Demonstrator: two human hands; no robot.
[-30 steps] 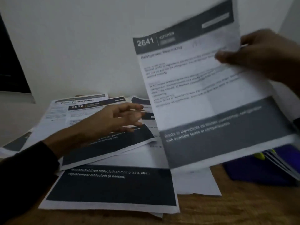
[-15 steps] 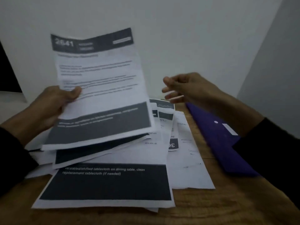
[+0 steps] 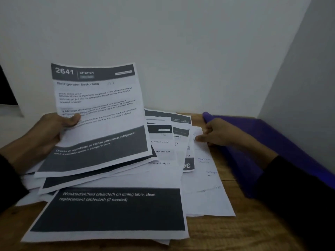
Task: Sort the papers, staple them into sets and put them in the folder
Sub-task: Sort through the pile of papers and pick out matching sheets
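My left hand (image 3: 47, 131) grips a printed sheet headed "2641 Kitchen" (image 3: 101, 113) by its left edge, thumb on the front, holding it tilted above a loose pile of papers (image 3: 116, 209) on the wooden table. My right hand (image 3: 217, 133) is down at the far right corner of the pile, fingertips touching the top edge of a white sheet (image 3: 204, 171) beside the purple folder (image 3: 282, 140). Whether those fingers pinch the sheet cannot be made out. The folder lies along the right side, partly under my right sleeve. No stapler is in view.
White walls close in behind and on the right. The wooden table (image 3: 226, 236) shows bare at the front right. A dark opening (image 3: 5, 87) sits at the far left edge.
The 2641 sheet passed from my right hand to my left and moved left. My right hand then dropped onto the far right corner of the pile, next to the folder.
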